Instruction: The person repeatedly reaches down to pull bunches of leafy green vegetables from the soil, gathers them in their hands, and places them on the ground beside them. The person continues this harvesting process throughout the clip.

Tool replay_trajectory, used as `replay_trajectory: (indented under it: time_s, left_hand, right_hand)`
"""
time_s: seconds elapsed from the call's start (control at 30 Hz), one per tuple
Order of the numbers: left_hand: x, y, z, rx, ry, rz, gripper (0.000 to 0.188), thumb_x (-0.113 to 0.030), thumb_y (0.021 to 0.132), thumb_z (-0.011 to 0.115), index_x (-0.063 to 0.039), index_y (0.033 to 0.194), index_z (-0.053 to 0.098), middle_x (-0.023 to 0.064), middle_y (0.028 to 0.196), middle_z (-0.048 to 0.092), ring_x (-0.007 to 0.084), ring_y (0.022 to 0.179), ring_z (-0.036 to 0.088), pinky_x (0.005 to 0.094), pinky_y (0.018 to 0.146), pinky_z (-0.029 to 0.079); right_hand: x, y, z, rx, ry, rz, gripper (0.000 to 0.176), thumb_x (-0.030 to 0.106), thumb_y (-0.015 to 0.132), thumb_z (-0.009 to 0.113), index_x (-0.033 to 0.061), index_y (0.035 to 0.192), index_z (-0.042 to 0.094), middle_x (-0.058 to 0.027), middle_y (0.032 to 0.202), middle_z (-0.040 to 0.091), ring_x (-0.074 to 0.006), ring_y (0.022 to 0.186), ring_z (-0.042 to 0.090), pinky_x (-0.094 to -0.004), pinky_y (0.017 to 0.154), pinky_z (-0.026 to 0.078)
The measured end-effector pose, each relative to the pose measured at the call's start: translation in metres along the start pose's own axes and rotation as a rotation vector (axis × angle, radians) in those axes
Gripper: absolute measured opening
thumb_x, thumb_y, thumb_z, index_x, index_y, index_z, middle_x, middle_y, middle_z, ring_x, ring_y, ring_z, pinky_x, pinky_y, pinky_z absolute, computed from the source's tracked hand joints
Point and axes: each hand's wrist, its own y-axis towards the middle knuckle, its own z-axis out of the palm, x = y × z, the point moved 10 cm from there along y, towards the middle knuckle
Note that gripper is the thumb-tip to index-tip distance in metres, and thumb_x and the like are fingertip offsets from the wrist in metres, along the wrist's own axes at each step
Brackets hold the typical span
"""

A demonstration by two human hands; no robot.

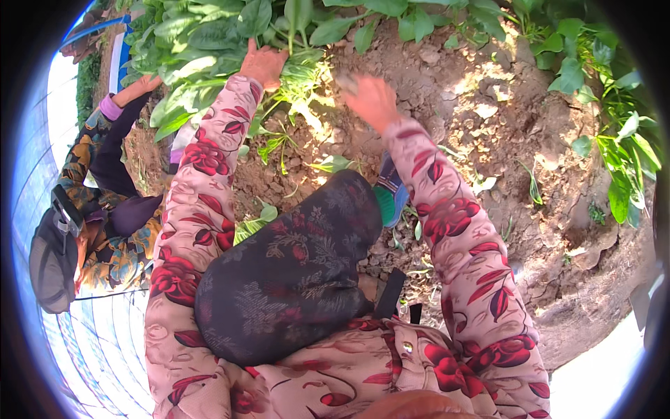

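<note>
My left hand [264, 65] lies against a dense stand of broad-leaved greens [209, 39] that look like spinach. Some of its fingers are lost among the leaves, so its grip is unclear. Pale stems [301, 94] of these plants show just right of it, near the soil. Over bare ground, apart from the leaves, is my right hand [371, 99]. It is blurred, and a greyish patch at its fingertips cannot be made out. Both arms wear pink sleeves with red flowers.
Dry, cloddy soil [471, 141] with scattered loose leaves spreads to the right. More green plants [623, 162] stand along the right side. My bent knee [314, 251] and a blue shoe [395, 191] are below. At the left, another person [115, 220] in a cap reaches towards the greens.
</note>
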Motion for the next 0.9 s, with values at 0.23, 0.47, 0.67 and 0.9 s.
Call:
replay_trajectory:
  time_s: [0.23,0.47,0.67,0.9]
  left_hand:
    - [0.02,0.008,0.011,0.155,-0.175,-0.06,0.081,-0.009,0.05,0.072,-0.005,0.127,0.046,0.0124,0.095,0.067,0.0293,0.098,0.062,0.0516,0.102,0.028]
    - [0.022,-0.003,-0.002,0.101,-0.143,-0.117,0.072,-0.011,0.055,0.07,-0.008,0.125,0.049,0.0141,0.1,0.066,0.0299,0.1,0.061,0.0503,0.104,0.028]
    - [0.021,-0.015,-0.017,0.116,-0.246,-0.11,0.08,-0.009,0.055,0.072,-0.004,0.13,0.044,0.0168,0.104,0.064,0.0317,0.104,0.059,0.0521,0.107,0.023]
    - [0.026,-0.1,-0.069,-0.258,-0.608,0.081,0.092,-0.018,0.055,0.082,-0.005,0.135,0.037,0.0177,0.126,0.051,0.0322,0.12,0.046,0.0518,0.111,0.013]
  right_hand:
    - [0.006,-0.022,0.005,0.089,-0.18,-0.028,0.034,0.029,0.075,0.057,0.0037,0.097,0.065,-0.0187,0.097,0.065,-0.0332,0.093,0.062,-0.0411,0.083,0.049]
    - [0.051,-0.007,0.03,0.071,-0.128,-0.033,0.028,0.021,0.079,0.05,0.0033,0.095,0.065,-0.0184,0.091,0.066,-0.0359,0.088,0.063,-0.0424,0.078,0.05]
    - [0.014,-0.033,0.012,-0.071,-0.101,-0.142,0.03,0.035,0.078,0.057,0.0134,0.097,0.064,-0.0174,0.094,0.064,-0.0337,0.088,0.062,-0.0436,0.076,0.049]
    - [-0.083,-0.124,-0.112,-0.009,-0.105,0.144,0.046,0.041,0.075,0.062,0.0174,0.115,0.059,-0.0165,0.099,0.064,-0.03,0.088,0.063,-0.04,0.076,0.05]
